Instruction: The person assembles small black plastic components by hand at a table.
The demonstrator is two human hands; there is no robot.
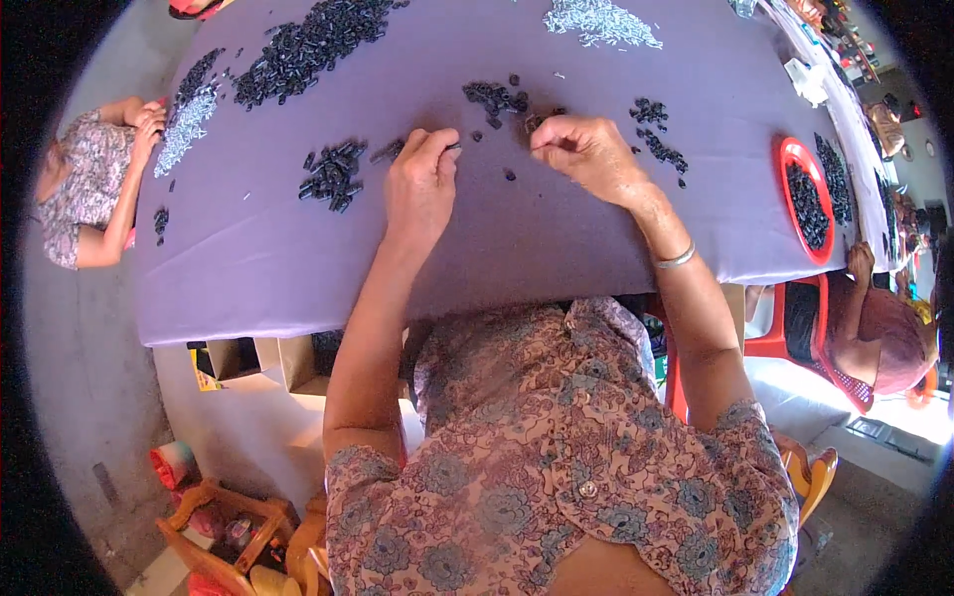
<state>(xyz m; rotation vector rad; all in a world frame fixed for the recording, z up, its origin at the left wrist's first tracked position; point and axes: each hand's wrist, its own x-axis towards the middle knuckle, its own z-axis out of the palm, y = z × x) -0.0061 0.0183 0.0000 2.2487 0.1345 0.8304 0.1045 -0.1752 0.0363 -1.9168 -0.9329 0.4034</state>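
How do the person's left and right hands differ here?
Pose: the left hand points mostly away from the body, while the right hand slants toward the left.
Wrist: the right hand's carries a silver bangle; the left hand's is bare.
Fingertips: a small black piece shows at the left hand's; whether the right hand's hold anything is unclear.
Both have curled fingers and are over the purple cloth.

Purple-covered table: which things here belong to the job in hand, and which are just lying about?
Seemingly in use:
small dark piece in the left hand
black pieces near the right hand
silvery pieces, possibly

Seemingly just about:
open cardboard box, lower left
wooden furniture, lower left
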